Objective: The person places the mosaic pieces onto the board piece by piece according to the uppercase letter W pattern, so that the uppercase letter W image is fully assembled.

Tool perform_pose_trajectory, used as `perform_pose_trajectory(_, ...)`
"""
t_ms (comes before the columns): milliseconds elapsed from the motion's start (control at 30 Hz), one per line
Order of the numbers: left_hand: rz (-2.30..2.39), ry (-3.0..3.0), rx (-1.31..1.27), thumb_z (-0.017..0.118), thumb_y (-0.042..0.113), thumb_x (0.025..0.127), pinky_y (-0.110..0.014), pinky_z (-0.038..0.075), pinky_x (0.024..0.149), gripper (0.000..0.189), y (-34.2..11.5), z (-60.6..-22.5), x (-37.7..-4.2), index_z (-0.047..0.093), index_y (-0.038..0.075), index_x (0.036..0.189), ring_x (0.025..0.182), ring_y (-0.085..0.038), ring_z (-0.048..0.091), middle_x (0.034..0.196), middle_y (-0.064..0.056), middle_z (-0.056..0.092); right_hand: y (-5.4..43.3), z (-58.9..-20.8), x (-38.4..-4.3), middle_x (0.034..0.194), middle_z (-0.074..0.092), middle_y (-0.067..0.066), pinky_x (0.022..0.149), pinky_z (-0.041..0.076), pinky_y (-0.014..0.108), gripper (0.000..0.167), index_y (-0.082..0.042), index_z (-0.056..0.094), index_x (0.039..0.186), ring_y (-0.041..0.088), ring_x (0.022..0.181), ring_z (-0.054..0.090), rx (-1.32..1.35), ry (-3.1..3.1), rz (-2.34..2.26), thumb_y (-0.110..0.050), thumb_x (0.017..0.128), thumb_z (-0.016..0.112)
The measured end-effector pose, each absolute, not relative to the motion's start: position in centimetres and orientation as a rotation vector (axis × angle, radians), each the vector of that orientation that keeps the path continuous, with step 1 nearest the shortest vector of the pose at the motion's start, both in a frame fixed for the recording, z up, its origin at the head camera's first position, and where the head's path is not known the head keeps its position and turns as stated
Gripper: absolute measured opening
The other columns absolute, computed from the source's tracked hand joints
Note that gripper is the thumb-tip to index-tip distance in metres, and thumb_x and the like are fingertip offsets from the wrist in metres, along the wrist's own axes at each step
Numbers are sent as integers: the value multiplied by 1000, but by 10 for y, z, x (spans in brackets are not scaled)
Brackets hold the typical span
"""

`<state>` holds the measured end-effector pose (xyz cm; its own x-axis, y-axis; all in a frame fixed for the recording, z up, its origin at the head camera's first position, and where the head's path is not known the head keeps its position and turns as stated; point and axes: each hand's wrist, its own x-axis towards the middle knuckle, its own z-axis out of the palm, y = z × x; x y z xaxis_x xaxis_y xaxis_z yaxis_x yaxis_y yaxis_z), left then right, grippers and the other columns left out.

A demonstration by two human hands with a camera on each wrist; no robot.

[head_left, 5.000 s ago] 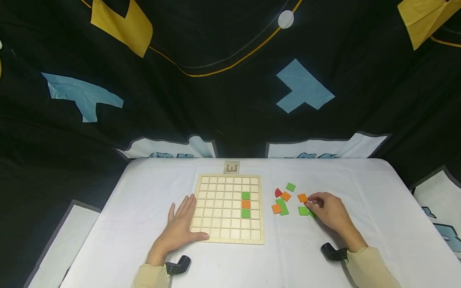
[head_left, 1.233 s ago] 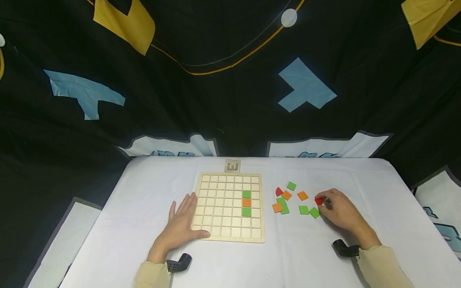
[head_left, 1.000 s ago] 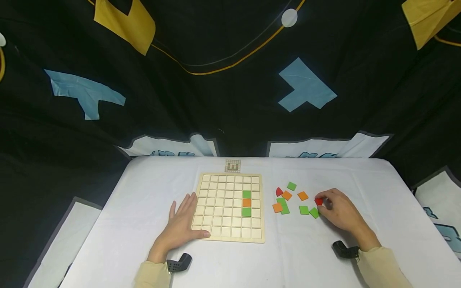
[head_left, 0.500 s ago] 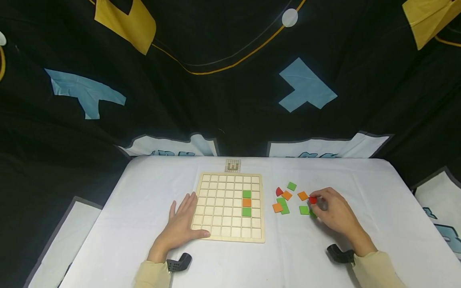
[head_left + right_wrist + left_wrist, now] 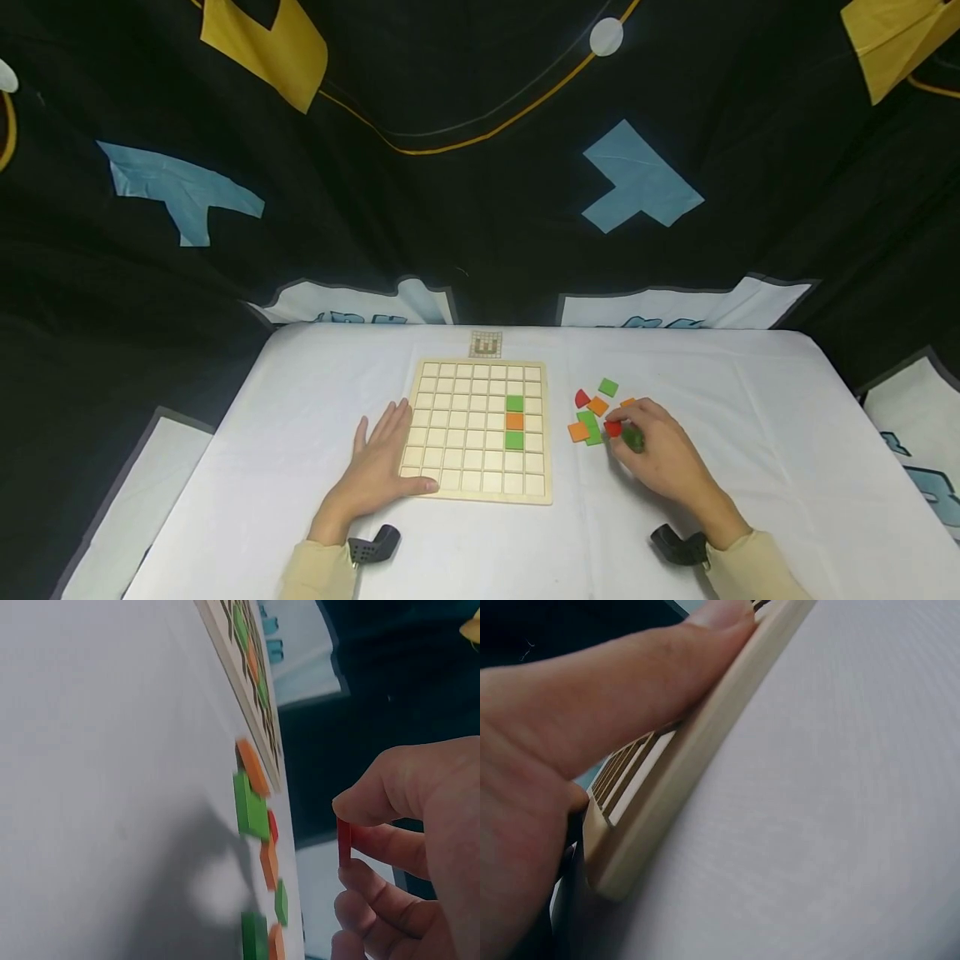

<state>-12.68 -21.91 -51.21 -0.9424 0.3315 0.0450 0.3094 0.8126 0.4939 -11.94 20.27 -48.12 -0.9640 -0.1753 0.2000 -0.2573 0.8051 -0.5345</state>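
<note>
My left hand (image 5: 367, 479) lies with straight fingers along the left side of a wooden grid board (image 5: 461, 421); its thumb rests on the front rim, as the left wrist view also shows. In one column of the board sit a green tile (image 5: 514, 403), an orange tile (image 5: 514, 422) and another green tile (image 5: 514, 440). Right of the board, my right hand (image 5: 663, 454) pinches a small red piece (image 5: 344, 843) between thumb and fingers, held above the table. A green tile (image 5: 633, 438) shows partly through the gap under this hand.
Loose pieces lie between board and right hand: a red quarter-circle (image 5: 582, 399), orange tiles (image 5: 578, 432) and green tiles (image 5: 608, 387), some overlapping. A small pattern card (image 5: 486, 344) lies behind the board on the white tablecloth (image 5: 300, 400). A dark curtain (image 5: 450, 233) hangs beyond.
From over the loose pieces, my right hand first shifted right with the red piece, then came left toward the board with it. My left hand and the board have stayed put.
</note>
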Motion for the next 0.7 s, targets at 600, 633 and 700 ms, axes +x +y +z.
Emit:
perform_pose_trajectory(600,797,2933,527,78,67,70,-66,-8,116,128,-221,-512,-127,21,-8,156,152,-41,10,165,-23,16,151,-488,-111,99,60,-9,73,49,29,26,-17,74,102,10,85,52,443,-2810,943,-11,77,74)
perform_pose_trajectory(633,798,2933,527,78,68,70,-66,-8,116,128,-221,-512,-127,21,-8,156,152,-41,10,165,-23,16,149,-489,-111,98,59,-9,72,48,29,25,-17,74,101,9,85,51,443,-2806,943,-11,77,74)
perform_pose_trajectory(700,794,2935,529,78,68,70,-66,-8,116,128,-221,-513,-128,21,-8,156,152,-40,10,165,-23,16,143,-490,-110,97,58,-9,71,48,28,24,-17,74,100,8,84,50,443,-2802,936,-11,76,74)
